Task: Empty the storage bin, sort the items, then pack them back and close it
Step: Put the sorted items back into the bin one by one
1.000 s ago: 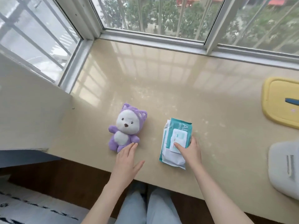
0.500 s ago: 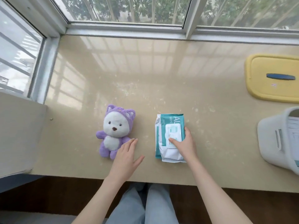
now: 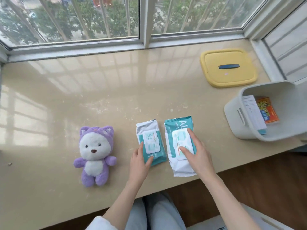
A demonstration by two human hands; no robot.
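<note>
Two teal-and-white wipes packs lie side by side on the beige counter (image 3: 116, 90). My left hand (image 3: 140, 161) rests with straight fingers on the near end of the smaller left pack (image 3: 150, 140). My right hand (image 3: 198, 151) lies flat on the larger right pack (image 3: 178, 130), fingers spread over its white flap. A purple-and-white plush toy (image 3: 95, 153) lies face up to the left of my left hand, untouched. The white storage bin (image 3: 239, 113) stands at the right edge with a white paper box and an orange packet (image 3: 267, 110) inside. Its yellow lid (image 3: 228, 69) lies behind it.
Window frames and glass enclose the counter at the back and right. The counter's front edge runs just under my wrists, with my knees in light jeans below it. Bare counter stretches behind the packs and toy.
The two stacked packs are now apart, side by side. My right hand slid the top one to the right; my left hand moved from beside the toy onto the other. The view turned right.
</note>
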